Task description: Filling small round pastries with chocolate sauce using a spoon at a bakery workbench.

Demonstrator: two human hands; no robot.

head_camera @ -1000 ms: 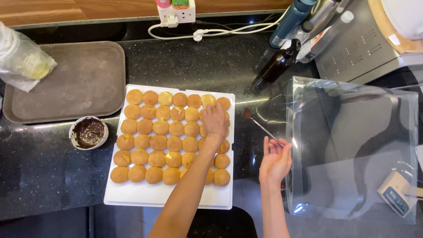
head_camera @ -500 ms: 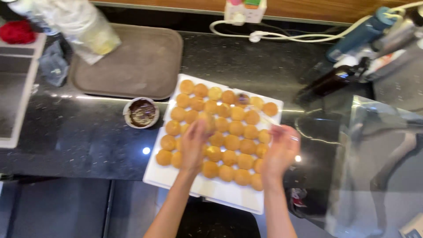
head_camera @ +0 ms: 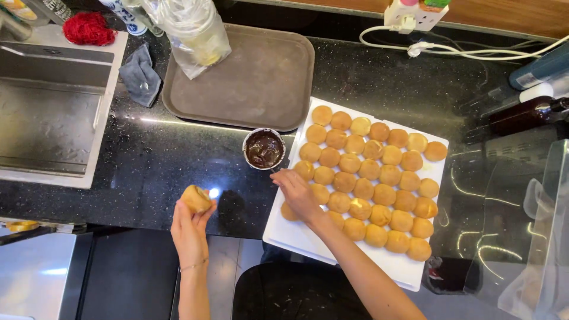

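Here, the left hand point(head_camera: 188, 228) holds one small round bun point(head_camera: 196, 198) up in its fingertips, over the black counter point(head_camera: 148, 172), just left of the white tray point(head_camera: 296, 234). The right hand point(head_camera: 298, 192) rests on the tray's buns w/ loose fingers, near the chocolate cup point(head_camera: 264, 149); can't tell if it grips anything.

A black speckled counter point(head_camera: 148, 172) (glossy, catching lamp glare) adjoins a steel sink point(head_camera: 47, 118) below wooden wall trim point(head_camera: 504, 15).

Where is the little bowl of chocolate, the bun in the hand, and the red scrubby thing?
bowl of chocolate point(head_camera: 264, 149): head view, on the dark filling in the middle.
bun point(head_camera: 196, 198): head view, on its golden top, held by the left hand point(head_camera: 191, 228).
red scrubber point(head_camera: 89, 28): head view, on the middle of its tangle.
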